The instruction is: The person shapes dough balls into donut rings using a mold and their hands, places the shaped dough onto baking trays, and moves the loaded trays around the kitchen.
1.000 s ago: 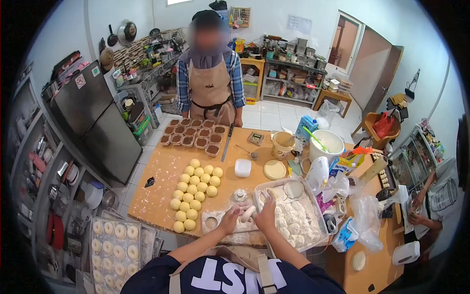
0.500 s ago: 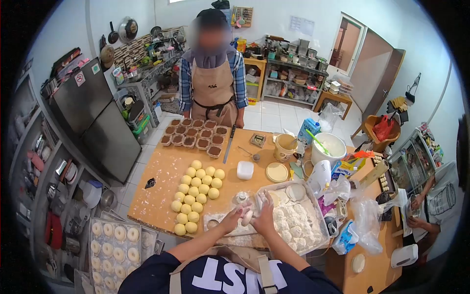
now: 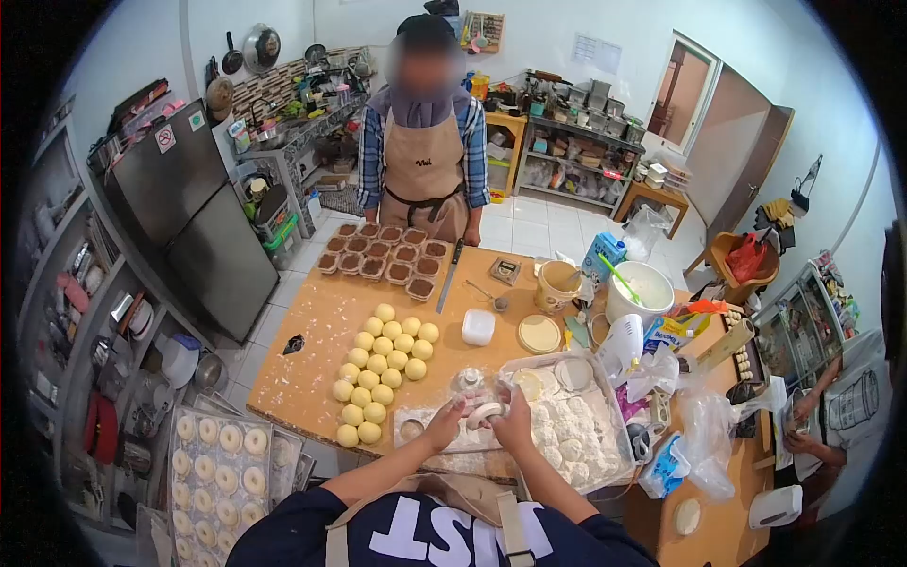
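Fingers curled, the left hand (image 3: 448, 425) and the right hand (image 3: 513, 422) hold a pale dough ring (image 3: 486, 413) between them, gripping it at opposite sides; in the head view it is at lower centre, above the near edge of a wooden table (image 3: 300, 378). Yellow dough balls (image 3: 382, 363) cluster left of centre, and floured dough pieces (image 3: 569, 444) lie just right of the hands. At upper left stands a dark refrigerator (image 3: 194, 222); at upper centre, a person in a beige apron (image 3: 422, 163) faces the table. Half a second earlier the ring looked more edge-on; now its curve shows more, and the room sits slightly farther right.
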Motion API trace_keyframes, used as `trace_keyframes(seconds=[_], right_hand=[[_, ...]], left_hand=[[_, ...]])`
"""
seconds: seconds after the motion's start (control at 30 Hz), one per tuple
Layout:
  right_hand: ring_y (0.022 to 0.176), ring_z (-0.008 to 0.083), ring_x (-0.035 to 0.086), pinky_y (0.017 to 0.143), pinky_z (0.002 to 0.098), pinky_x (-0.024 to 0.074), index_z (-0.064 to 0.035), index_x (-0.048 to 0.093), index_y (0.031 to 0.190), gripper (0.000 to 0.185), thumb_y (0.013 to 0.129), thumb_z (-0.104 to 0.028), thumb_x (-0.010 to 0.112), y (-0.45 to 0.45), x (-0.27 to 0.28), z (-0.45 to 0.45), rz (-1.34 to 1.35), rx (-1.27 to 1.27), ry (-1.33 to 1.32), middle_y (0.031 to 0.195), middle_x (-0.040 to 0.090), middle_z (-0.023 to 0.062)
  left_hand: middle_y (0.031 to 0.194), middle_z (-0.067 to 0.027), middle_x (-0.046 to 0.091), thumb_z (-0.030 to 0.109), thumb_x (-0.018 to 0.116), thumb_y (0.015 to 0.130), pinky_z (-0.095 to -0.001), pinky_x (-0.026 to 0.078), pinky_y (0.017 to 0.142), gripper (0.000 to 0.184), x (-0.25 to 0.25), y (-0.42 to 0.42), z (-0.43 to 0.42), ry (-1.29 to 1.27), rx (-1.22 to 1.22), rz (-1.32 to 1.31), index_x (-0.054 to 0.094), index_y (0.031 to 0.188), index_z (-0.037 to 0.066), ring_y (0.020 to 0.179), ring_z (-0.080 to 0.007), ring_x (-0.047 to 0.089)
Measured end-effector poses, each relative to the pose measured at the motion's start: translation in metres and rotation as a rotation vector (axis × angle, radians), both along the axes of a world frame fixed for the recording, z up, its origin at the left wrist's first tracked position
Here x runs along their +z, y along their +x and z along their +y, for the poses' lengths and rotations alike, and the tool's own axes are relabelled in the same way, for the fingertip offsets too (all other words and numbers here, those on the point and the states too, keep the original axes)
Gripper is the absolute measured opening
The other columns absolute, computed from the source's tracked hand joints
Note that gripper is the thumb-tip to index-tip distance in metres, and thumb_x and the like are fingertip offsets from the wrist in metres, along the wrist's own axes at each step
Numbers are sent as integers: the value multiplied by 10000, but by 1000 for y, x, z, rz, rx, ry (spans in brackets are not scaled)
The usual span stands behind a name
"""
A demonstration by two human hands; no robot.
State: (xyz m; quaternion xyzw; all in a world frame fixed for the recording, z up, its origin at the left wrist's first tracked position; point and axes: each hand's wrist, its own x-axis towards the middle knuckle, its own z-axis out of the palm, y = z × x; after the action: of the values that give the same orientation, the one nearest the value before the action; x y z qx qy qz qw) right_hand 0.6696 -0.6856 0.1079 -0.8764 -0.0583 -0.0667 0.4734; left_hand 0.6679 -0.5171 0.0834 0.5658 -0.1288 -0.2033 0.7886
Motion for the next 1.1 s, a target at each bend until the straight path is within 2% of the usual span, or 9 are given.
trace_keyframes(seconds=[0.1, 0.3, 0.5, 0.67, 0.8, 0.9, 0.97, 1.07, 1.1], right_hand=[[879, 246, 607, 775, 331, 493, 10, 371, 1219, 627, 638, 48, 604, 0, -16, 4, 23, 39, 419, 935, 600, 163], [892, 205, 607, 756, 293, 500, 25, 373, 1187, 588, 656, 92, 618, -2, 12, 8, 363, 183, 668, 1009, 596, 153], [950, 191, 587, 794, 286, 489, -24, 386, 1197, 544, 750, -61, 695, -2, -7, 8, 479, 309, 1019, 1053, 585, 141], [852, 162, 590, 698, 277, 509, -42, 434, 1145, 397, 853, -235, 620, 7, -19, 5, 579, 326, 730, 988, 582, 95], [786, 130, 575, 621, 274, 508, -46, 471, 1111, 366, 893, -325, 563, -1, 21, 16, 608, 228, 596, 915, 564, 60], [794, 118, 570, 637, 266, 502, -44, 486, 1126, 375, 901, -337, 548, 3, 0, 26, 452, 6, 714, 905, 561, 51], [812, 127, 570, 662, 271, 491, -29, 492, 1135, 373, 917, -331, 519, 4, -1, 28, 441, 82, 650, 916, 573, 66], [854, 172, 568, 731, 301, 472, -6, 500, 1135, 372, 918, -307, 516, 0, 4, 24, 412, 268, 460, 993, 584, 103], [849, 158, 568, 736, 287, 469, -12, 509, 1129, 364, 924, -312, 503, 3, -5, 23, 406, 233, 514, 1001, 585, 93]], left_hand=[[1201, -125, 537, 481, 282, 961, -310, 344, 977, 591, -10, 3, -5, 2, 65, 16, 418, 1287, 7, 1112, -204, 508], [1078, -94, 584, 446, 313, 966, -299, 429, 868, 500, -9, -3, -15, -128, 240, 256, 514, 1147, 25, 966, -168, 565], [980, -82, 606, 456, 343, 956, -290, 460, 787, 472, -7, -7, -25, -237, 375, 458, 545, 1061, 43, 881, -149, 580], [948, -89, 609, 461, 353, 953, -288, 452, 771, 478, 21, -18, -30, 73, 500, 485, 567, 1003, 37, 862, -135, 573], [926, -95, 607, 471, 334, 954, -286, 459, 754, 508, -20, -14, -30, 108, 445, 148, 554, 1021, 17, 833, -144, 575], [969, -114, 602, 476, 291, 961, -308, 472, 779, 534, -29, -9, -29, -76, 490, 201, 516, 1084, 8, 859, -171, 585], [984, -116, 600, 481, 279, 962, -309, 472, 782, 541, -23, -8, -27, -279, 511, 279, 522, 1086, 13, 869, -170, 583], [929, -96, 612, 477, 285, 963, -277, 461, 755, 538, -6, -10, -20, 151, 434, 265, 559, 1049, 21, 823, -150, 581], [923, -98, 611, 488, 281, 959, -280, 466, 750, 538, -7, -8, -21, 32, 426, 302, 556, 1031, 32, 816, -155, 585]])
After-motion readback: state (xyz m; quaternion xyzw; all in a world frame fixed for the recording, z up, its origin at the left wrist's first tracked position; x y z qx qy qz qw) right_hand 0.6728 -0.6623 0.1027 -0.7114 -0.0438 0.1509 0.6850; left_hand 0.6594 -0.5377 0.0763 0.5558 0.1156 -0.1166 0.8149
